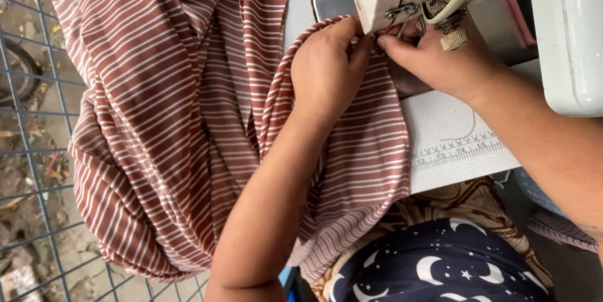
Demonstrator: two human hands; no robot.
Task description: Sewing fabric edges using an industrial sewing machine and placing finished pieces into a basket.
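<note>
Far left there's a wire grid fence (38,151), then your brown striped fabric (163,120) hangs in big folds off the tabletop (452,145) edge. Your left hand (323,70) has its grip pressed together, pinching the fabric's folded edge right under the sewing machine (565,32) head. Your right hand (440,57) sits just beside it, fingertips pinching the same edge near the needle area. A printed ruler strip (458,149) runs along the tabletop below your right wrist.
</note>
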